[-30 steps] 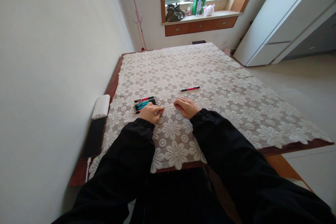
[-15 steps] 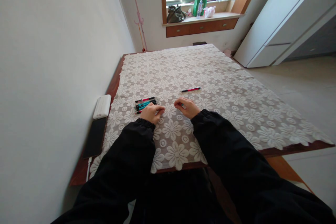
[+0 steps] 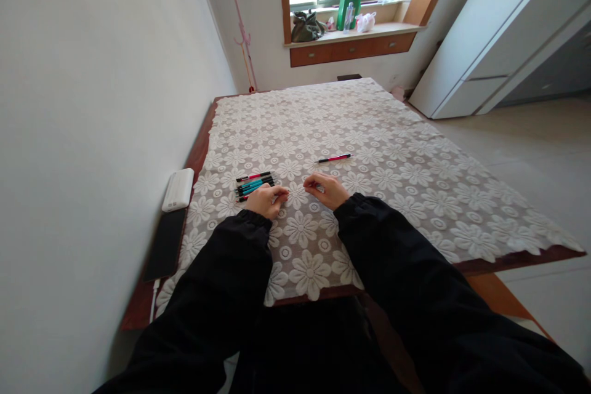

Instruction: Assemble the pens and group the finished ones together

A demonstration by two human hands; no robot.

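On the lace tablecloth [image 3: 311,274] my left hand [image 3: 265,201] rests with thumb and forefinger pinched together, close beside several pens. These are teal and black pens [image 3: 252,187] in a row, with a red and black pen [image 3: 253,176] along their far side and another reddish one partly hidden near my hand. My right hand [image 3: 327,191] is a short way to the right, its fingertips also pressed together and pointing at the left. Whatever the two pinches hold, if anything, is too small to make out. Beyond my right hand lies a single red and black pen [image 3: 335,159], touched by neither hand.
At the table's left edge are a white power bank [image 3: 178,189] and a black phone [image 3: 165,245] with a white cable [image 3: 154,300]. A wall rises close on the left. Past the far end, a windowsill holds a green bag [image 3: 348,7] and other bags.
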